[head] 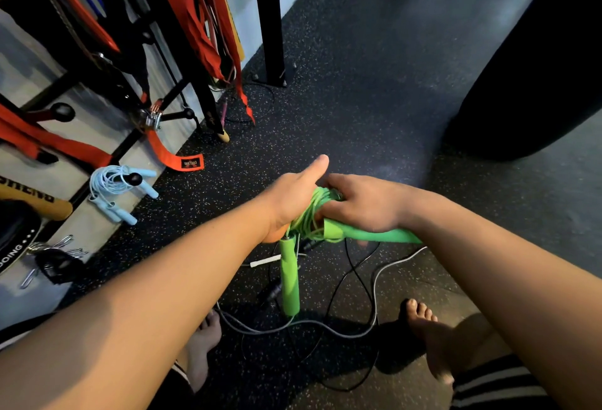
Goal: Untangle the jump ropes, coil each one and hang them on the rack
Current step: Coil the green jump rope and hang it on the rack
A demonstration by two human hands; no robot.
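**Green rope bundled between both hands, tangle underfoot**

The green jump rope (pixel 312 214) is held in the air above the floor, in front of the person, its thin cord gathered into a tight bunch of loops. The left hand (pixel 293 198) grips the bunch from the left, fingers wrapped under it and thumb stuck out straight. The right hand (pixel 361 204) clamps over the loops from the right, fingers curled down on the cord where one green foam handle (pixel 384 236) juts out toward the right forearm. The second green handle (pixel 290 279) hangs straight down from the bundle.

Directly below, loose ropes lie crossed over one another on the speckled rubber floor (pixel 358 100): a grey rope (pixel 374 295) sweeping in a wide curve, a thin black rope (pixel 355 266) threaded through it, a white handle (pixel 265 261) and a black handle (pixel 272 292) near the hanging green one. Two bare feet (pixel 430 334) stand on either side of this tangle.

To the left, the black rack (pixel 177 92) stands against the wall. A coiled light blue jump rope (pixel 114 188) hangs on one of its ball-tipped pegs, and orange straps (pixel 176 159) drape from it, one end trailing onto the floor. A black post (pixel 270 18) stands beyond, and a dark punching bag (pixel 537 84) fills the right side.
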